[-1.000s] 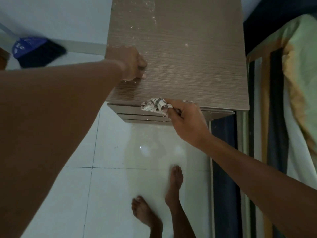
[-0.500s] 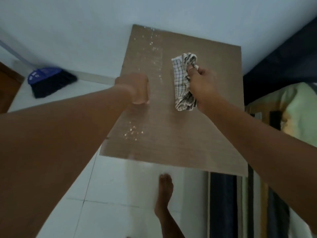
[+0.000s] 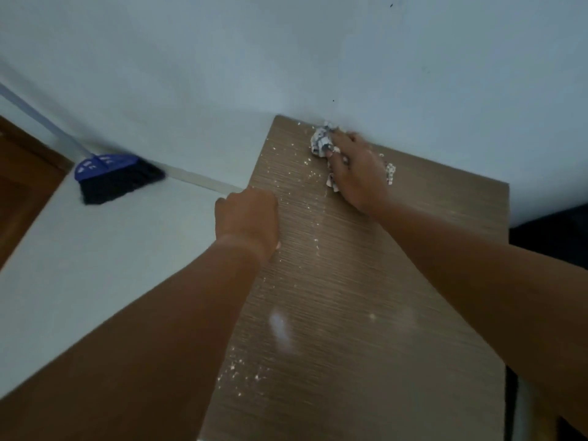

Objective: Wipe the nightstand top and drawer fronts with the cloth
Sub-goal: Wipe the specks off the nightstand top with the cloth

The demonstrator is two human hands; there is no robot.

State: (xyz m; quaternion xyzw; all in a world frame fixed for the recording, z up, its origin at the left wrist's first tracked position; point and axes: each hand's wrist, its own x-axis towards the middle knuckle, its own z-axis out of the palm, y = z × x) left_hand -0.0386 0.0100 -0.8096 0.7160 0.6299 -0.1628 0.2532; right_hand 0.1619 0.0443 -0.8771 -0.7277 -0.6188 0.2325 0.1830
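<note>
Where nightstand (image 3: 366, 297) meets wall (image 3: 286, 58), right hand (image 3: 358, 173) presses cloth (image 3: 321, 141), left hand (image 3: 248, 218) fisted, crumbs (image 3: 241, 370) scattered.

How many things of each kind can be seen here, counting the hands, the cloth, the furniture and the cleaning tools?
Hands: 2 (left hand, right hand)
Cloths: 1 (checked cloth, under the right hand)
Nightstands: 1 (nightstand)
Brooms: 1 (blue broom, against the wall)
Total: 5
</note>
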